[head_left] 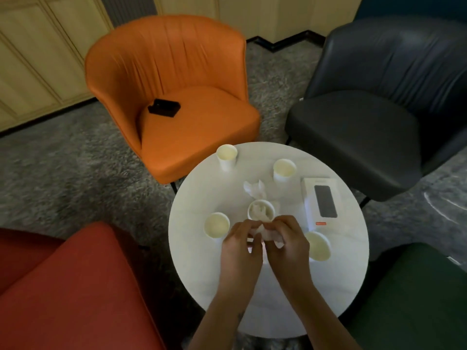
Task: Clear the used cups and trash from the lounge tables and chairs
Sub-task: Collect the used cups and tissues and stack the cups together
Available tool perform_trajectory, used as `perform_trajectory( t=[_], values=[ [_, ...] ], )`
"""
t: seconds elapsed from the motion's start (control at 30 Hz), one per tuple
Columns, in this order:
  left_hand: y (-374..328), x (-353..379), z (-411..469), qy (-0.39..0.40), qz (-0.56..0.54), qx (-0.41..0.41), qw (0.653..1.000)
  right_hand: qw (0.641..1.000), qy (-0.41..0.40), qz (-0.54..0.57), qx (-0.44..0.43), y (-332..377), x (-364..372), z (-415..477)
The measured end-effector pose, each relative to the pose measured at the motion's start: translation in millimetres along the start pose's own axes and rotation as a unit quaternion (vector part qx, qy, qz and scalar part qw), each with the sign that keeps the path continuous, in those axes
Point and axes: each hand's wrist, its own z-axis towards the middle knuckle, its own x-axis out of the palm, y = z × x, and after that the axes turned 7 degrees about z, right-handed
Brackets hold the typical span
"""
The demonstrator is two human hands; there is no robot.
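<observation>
A round white table holds several white paper cups. One middle cup is stuffed with crumpled tissue. Just in front of it my left hand and my right hand meet, both pinching a crumpled white tissue. Empty cups stand at the left, at the right beside my right hand, at the far left and at the far middle. Another loose tissue lies behind the stuffed cup.
A white phone box lies on the table's right side. Around the table stand an orange chair with a black object on its seat, a dark grey chair, a red chair and a green chair. Grey carpet covers the floor.
</observation>
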Motion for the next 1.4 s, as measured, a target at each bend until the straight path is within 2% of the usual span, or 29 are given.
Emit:
perform_trajectory(
  t=[0.13,0.23,0.33,0.43,0.63,0.73,0.8,0.9,1.1,1.23,1.4],
  values=[
    [0,1,16,-0.009,-0.016,-0.02,1.0,0.998,0.032,-0.033,-0.038,-5,8,5],
    [7,3,31,-0.01,0.001,-0.043,0.999,0.998,0.058,-0.023,-0.011,-10,16,4],
    [15,7,41,0.038,0.029,-0.029,0.998,0.998,0.028,-0.033,0.054,-24,18,8],
    [23,12,53,0.095,0.051,-0.012,0.994,0.994,0.014,-0.084,0.062,-38,21,20],
    [61,12,95,0.099,0.223,0.026,0.969,0.976,0.023,-0.157,0.152,-70,50,40],
    [87,12,107,0.155,0.327,0.005,0.932,0.965,0.07,-0.164,0.191,-84,66,40],
    [102,15,110,0.195,0.352,-0.012,0.915,0.958,0.089,-0.173,0.212,-91,74,40],
    [115,19,112,0.226,0.354,-0.015,0.907,0.937,0.145,-0.247,0.199,-94,86,41],
    [127,24,117,0.22,0.297,0.004,0.929,0.893,0.183,-0.36,0.198,-94,98,33],
    [129,31,124,0.206,0.234,0.02,0.95,0.886,0.195,-0.372,0.196,-95,102,37],
    [129,36,128,0.207,0.187,0.057,0.959,0.879,0.178,-0.403,0.182,-89,99,36]
  ],
)
